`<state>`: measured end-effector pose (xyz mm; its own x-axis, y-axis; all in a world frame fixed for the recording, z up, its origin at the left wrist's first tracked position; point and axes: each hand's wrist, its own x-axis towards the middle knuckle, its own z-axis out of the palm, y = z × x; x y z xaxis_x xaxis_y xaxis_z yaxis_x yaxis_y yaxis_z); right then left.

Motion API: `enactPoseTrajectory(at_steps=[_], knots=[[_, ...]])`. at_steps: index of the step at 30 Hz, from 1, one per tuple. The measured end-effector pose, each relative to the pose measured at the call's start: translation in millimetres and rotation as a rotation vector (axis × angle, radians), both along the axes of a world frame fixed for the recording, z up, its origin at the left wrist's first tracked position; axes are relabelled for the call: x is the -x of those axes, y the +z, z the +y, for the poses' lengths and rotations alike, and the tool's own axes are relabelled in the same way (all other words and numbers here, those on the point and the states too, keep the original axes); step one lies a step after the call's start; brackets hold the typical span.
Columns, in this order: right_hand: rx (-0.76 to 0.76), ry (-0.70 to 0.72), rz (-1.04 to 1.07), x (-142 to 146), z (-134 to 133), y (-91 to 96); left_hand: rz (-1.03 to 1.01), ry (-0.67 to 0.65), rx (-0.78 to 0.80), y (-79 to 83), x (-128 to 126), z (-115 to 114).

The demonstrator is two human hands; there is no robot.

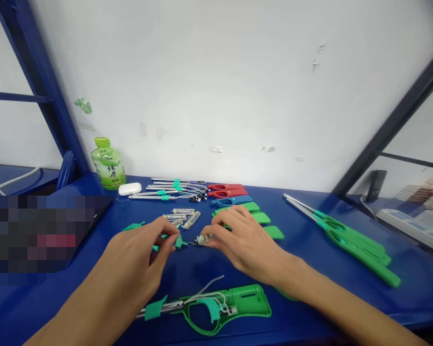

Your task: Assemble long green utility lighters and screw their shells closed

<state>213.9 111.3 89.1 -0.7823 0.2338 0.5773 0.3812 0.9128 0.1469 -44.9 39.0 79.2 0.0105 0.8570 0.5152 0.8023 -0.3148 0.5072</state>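
My right hand (pixel 238 235) pinches a clear lighter fuel tank (pixel 202 239), its valve end and thin metal tip pointing left. Facing it, my left hand (pixel 144 259) is closed with thumb and fingertips together; whatever lies between them is too small to make out. Teal plastic pieces (pixel 180 241) lie just behind and beside the left fingertips. In front of both hands rests an opened green lighter housing half (pixel 252 302), with a metal tube, white wires and a teal trigger (pixel 212 310) in it. More clear fuel tanks (pixel 192 220) lie beyond my left hand.
Metal lighter tubes with wires (pixel 162 193) lie at the back, beside red housings (pixel 227 193) and a blue housing (pixel 234 200). Green housing pieces (pixel 261 217) sit behind my right hand. Assembled green lighters (pixel 361 245) are at right. A tea bottle (pixel 108 166) and white case (pixel 130 189) stand back left.
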Motion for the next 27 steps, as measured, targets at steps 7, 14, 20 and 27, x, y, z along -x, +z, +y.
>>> enactPoseTrajectory(at_steps=[7,14,20,27], knots=[[-0.027,0.002,0.056,0.2,-0.2,2.4,-0.225,-0.159,0.061,41.2,-19.9,19.3],[-0.050,0.067,0.134,2.9,-2.2,-2.3,-0.410,-0.177,0.132,50.6,-18.8,10.7],[-0.051,0.073,0.263,4.3,-5.4,-4.9,-0.482,-0.234,0.207,53.2,-25.6,7.7],[-0.041,0.070,0.399,1.9,-3.6,-4.7,-0.495,-0.259,0.230,49.7,-33.5,7.1]])
